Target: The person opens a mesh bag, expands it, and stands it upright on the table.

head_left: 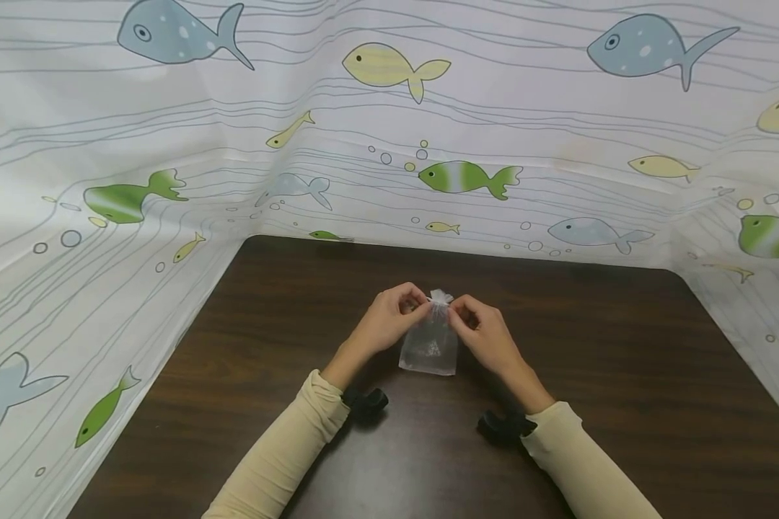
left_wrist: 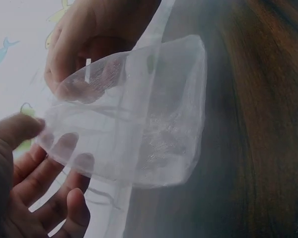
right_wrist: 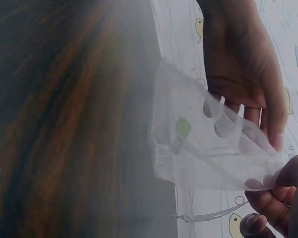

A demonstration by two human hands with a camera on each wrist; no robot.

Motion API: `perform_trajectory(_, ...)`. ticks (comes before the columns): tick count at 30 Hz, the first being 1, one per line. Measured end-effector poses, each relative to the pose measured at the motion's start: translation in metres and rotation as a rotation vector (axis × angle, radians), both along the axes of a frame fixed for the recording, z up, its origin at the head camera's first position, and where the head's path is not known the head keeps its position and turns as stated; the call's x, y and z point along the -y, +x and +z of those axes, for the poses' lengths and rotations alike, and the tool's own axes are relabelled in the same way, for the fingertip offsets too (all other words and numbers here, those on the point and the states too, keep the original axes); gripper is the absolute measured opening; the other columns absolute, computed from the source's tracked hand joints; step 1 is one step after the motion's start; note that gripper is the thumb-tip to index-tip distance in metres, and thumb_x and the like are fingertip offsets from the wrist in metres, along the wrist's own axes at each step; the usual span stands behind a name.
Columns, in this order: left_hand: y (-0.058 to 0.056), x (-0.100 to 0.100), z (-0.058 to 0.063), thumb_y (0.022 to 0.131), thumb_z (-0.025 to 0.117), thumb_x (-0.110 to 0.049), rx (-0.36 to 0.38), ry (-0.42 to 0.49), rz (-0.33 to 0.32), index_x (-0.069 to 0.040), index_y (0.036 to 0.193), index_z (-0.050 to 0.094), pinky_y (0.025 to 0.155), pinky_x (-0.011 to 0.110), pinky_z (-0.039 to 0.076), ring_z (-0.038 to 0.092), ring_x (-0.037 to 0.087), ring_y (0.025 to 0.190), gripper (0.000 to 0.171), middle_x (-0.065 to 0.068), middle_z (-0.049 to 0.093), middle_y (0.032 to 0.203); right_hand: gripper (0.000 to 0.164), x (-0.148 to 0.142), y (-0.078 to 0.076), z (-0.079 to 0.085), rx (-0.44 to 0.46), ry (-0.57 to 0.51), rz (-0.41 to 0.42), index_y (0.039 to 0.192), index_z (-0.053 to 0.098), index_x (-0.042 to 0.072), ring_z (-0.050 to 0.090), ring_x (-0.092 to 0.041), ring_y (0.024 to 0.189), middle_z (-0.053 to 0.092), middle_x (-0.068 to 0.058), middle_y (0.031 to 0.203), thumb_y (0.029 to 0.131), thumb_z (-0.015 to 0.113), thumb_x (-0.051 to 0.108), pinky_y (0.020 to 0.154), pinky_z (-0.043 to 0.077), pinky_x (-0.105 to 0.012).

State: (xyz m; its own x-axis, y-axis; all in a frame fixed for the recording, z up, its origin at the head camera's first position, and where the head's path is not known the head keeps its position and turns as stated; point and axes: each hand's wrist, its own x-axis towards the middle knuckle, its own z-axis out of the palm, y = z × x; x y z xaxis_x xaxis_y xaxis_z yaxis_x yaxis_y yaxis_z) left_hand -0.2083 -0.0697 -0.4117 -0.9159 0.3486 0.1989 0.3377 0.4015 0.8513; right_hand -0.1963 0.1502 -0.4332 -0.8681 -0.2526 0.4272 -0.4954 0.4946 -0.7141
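Observation:
A small sheer white drawstring pouch (head_left: 428, 349) hangs between the two hands in the head view, its neck gathered and its wider end toward the person. My left hand (head_left: 389, 317) pinches the left side of the neck between thumb and fingers. On the other side, the thumb and index finger of my right hand (head_left: 487, 333) pinch the neck too. Through the thin mesh of the pouch (left_wrist: 164, 124), fingers show in the left wrist view. A thin ribbon (right_wrist: 213, 215) trails below the pouch in the right wrist view. No contents can be made out inside.
A dark wood-grain table (head_left: 234, 375) lies under the hands. White sheeting printed with fish (head_left: 470, 176) rises behind and along both sides. Black wrist straps (head_left: 366, 405) sit at the cuffs of the cream sleeves (head_left: 285, 450).

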Motion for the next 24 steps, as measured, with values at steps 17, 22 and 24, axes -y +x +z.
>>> perform_trajectory(17, -0.0027, -0.0021, -0.0020, 0.102, 0.070, -0.020, -0.033, 0.009, -0.037, -0.008, 0.103, 0.070, 0.064, 0.023, 0.048, 0.061, 0.010, 0.070, 0.012, 0.007, 0.074, 0.092, 0.014, 0.0007, -0.0009, -0.0035, 0.099, 0.031, 0.045, 0.112, 0.070, 0.008, 0.055, -0.015, 0.074, 0.067, -0.004, 0.087, 0.106, 0.063, 0.018, 0.067, 0.047, -0.026)
perform_trajectory(22, -0.0029, -0.0007, -0.0026, 0.102, 0.070, -0.020, -0.031, 0.014, -0.042, -0.007, 0.103, 0.070, 0.063, 0.024, 0.050, 0.064, 0.011, 0.070, 0.013, 0.008, 0.074, 0.092, 0.010, 0.0009, -0.0018, -0.0040, 0.069, 0.019, 0.051, 0.106, 0.071, 0.009, 0.054, -0.012, 0.071, 0.065, -0.002, 0.082, 0.105, 0.064, 0.015, 0.064, 0.047, -0.026)
perform_trajectory(24, -0.0028, 0.0002, -0.0019, 0.102, 0.070, -0.021, -0.034, 0.009, -0.034, -0.008, 0.103, 0.070, 0.063, 0.024, 0.050, 0.064, 0.011, 0.070, 0.013, 0.007, 0.074, 0.092, 0.009, 0.0009, -0.0026, -0.0042, 0.060, 0.016, 0.053, 0.104, 0.071, 0.009, 0.055, -0.011, 0.071, 0.065, -0.001, 0.081, 0.104, 0.064, 0.015, 0.064, 0.047, -0.026)
